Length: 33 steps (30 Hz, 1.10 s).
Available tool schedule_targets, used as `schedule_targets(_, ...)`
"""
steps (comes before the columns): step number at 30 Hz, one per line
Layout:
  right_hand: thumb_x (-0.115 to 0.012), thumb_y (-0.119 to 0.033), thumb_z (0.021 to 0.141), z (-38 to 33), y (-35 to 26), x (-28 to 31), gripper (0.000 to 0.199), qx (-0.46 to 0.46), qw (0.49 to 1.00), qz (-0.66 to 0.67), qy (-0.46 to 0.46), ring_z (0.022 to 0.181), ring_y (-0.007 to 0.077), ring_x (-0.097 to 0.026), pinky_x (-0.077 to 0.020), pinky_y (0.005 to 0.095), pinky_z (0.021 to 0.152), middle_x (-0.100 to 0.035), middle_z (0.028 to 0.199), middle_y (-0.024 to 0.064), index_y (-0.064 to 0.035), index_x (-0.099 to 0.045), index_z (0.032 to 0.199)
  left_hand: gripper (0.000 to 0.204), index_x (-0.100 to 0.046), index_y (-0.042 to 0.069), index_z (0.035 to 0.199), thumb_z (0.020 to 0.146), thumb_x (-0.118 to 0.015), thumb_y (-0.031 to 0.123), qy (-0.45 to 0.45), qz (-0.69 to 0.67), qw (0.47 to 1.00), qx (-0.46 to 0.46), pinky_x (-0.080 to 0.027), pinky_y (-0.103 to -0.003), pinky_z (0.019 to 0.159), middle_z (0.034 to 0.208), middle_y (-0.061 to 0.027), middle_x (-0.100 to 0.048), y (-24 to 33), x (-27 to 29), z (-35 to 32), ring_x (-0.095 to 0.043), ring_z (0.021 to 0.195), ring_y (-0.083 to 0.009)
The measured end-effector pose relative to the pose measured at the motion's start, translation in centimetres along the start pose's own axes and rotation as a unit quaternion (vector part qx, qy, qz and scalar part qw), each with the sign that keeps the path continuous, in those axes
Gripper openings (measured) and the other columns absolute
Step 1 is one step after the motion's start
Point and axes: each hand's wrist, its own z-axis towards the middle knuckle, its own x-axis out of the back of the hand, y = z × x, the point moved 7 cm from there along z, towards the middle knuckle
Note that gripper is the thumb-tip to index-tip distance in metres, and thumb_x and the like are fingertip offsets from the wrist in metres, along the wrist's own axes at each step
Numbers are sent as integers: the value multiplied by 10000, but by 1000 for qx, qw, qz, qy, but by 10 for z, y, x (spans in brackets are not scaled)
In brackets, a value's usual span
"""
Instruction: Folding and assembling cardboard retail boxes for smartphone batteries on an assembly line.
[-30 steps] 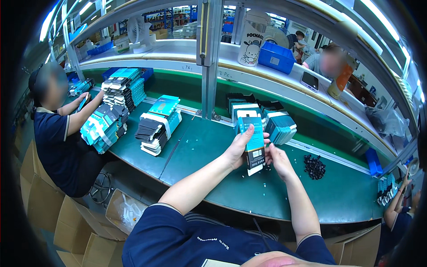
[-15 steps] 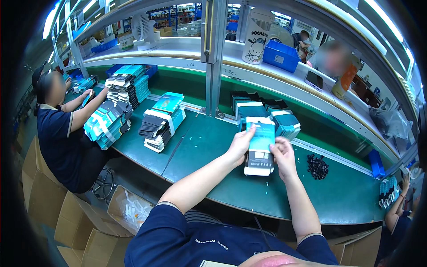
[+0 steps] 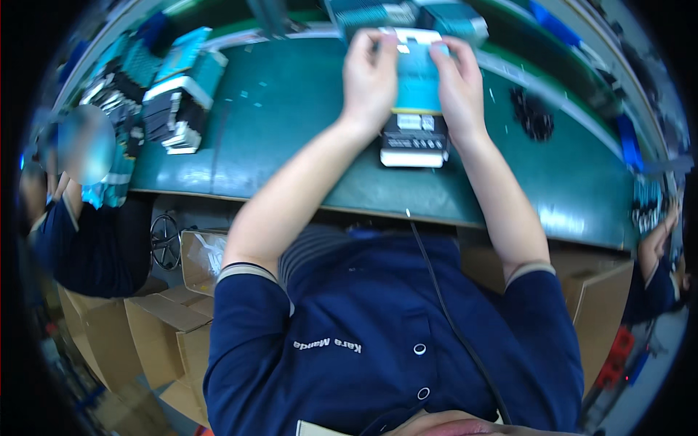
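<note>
A flat blue-and-black cardboard box [image 3: 418, 87] with white end flaps is held between my two hands over the green table. My left hand [image 3: 369, 83] grips its upper left edge, thumb near the top flap. At the upper right corner, my right hand [image 3: 461, 87] has its thumb and fingers closed on the box. The black end, with a white label and a white flap, points toward me. Just beyond my hands lie strapped stacks of blue-green cartons [image 3: 452, 23], partly cut off by the picture's edge.
A heap of small black parts [image 3: 534, 115] lies on the table [image 3: 283, 94] to the right. Banded carton bundles [image 3: 185, 87] stand at the left, beside a seated co-worker. Open cardboard boxes [image 3: 171, 312] stand below. Another person's arm [image 3: 658, 232] shows at far right.
My view has tipped downward, so the table sits higher in the picture. My right hand has shifted from the box's side up to its top corner. Both hands still hold the box.
</note>
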Motion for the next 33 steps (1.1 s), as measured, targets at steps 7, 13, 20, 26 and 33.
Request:
schedule_targets(7, -447, -217, 989, 12, 16, 16, 270, 83, 992, 38, 85, 683, 67, -439, -392, 243, 623, -475, 705, -20, -53, -533, 793, 163, -577, 14, 1016, 969, -491, 144, -60, 9, 995, 75, -444, -216, 719, 884, -22, -599, -13, -9, -1, -544, 783, -74)
schedule_targets(13, -517, -170, 962, 7, 19, 12, 185, -1, 991, 127, 30, 723, 42, -502, -416, 210, 640, -582, 800, -12, -27, -601, 879, 141, -575, 20, 1023, 955, -513, 126, -20, -41, 995, 91, -439, -212, 731, 892, -17, -604, -9, -10, -3, -545, 811, -74)
schedule_targets(20, -565, -117, 932, 2, 6, 15, 112, 75, 986, 142, 49, 618, 19, -494, -384, 173, 556, -588, 728, -34, -14, -569, 977, 87, -584, 35, 931, 920, -528, 100, -17, -3, 996, 91, -406, -204, 684, 824, 7, -579, -6, -8, -6, -510, 755, -59)
schedule_targets(26, -566, -57, 908, -3, 6, 10, 176, 62, 991, 118, 14, 601, 3, -465, -354, 161, 529, -578, 705, -23, -10, -502, 1065, 104, -592, 36, 882, 898, -511, 100, 47, 26, 995, 86, -393, -207, 666, 766, 19, -549, 5, -6, -12, -479, 717, -56)
schedule_targets(33, -600, -79, 893, -7, 17, 9, 124, 16, 992, 120, 33, 585, 17, -488, -385, 170, 518, -569, 684, -8, -23, -491, 912, 154, -535, 57, 778, 910, -489, 121, -2, -34, 994, 106, -390, -217, 636, 756, 3, -544, -11, -1, -10, -477, 698, -57)
